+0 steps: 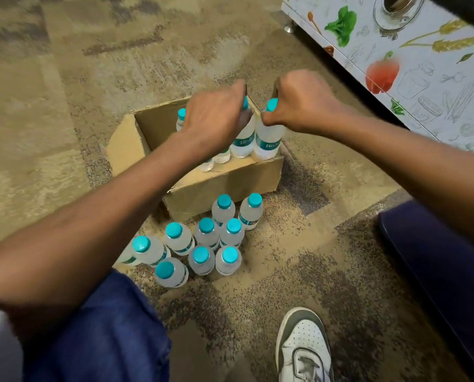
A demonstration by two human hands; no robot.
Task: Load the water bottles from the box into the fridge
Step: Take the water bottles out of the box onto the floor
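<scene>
- Box (219, 188): brown cardboard, top open, sits on the carpet (65, 106).
- L hand (216, 117): above the box, fingers clenched round the neck of the 1st bottle (242, 140).
- Two lower bottles (221, 157): clear, show just under the L wrist, over the box's near wall. Can't tell if that hand holds them too.
- R hand (302, 103): above the box's right end, fingers grasping the 2nd bottle (269, 139) by the neck, teal cap poking out beside the thumb.
- 1st & 2nd bottles hang roughly upright, side by side. A box flap (253, 106) sticks up between the hands.
- Corner bottle (181, 117): stands inside the box, far left corner.
- Bottle group (206, 232): approx ten, teal caps, upright on the carpet just in front of the box's near wall, packed close.
- White unit w/ veg prints (395, 64): beyond the box, to its right, on a small metal foot.
- Dark blue panel (423, 257): right of the box, nearer the person.
- White shoe (303, 348) & jeans knee (100, 326): on the person's side of the box, past the bottle group.
</scene>
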